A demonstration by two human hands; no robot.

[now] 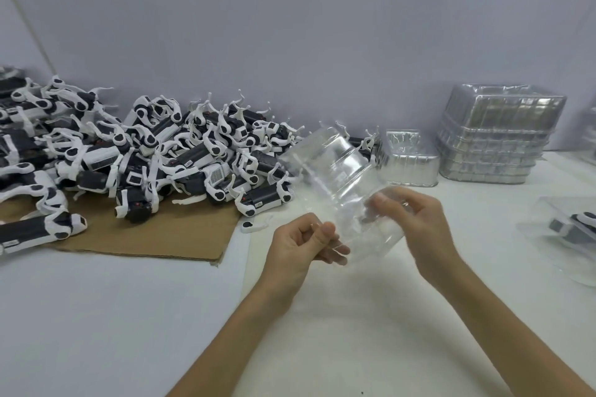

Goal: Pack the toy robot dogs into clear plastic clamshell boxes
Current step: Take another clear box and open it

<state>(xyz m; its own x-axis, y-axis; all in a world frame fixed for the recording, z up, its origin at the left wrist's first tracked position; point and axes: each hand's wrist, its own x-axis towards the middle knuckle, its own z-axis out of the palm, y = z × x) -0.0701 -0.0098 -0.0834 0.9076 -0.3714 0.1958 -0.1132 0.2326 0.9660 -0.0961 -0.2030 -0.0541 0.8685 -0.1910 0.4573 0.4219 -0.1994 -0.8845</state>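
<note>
Head view, both hands [361, 229] holding clamshell box [342, 184], tilted up-left

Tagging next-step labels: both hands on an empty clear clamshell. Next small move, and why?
Probably pull the clamshell open: left hand and right hand each pinch its near edge, it is empty, and the toy dogs lie piled at left.
</note>
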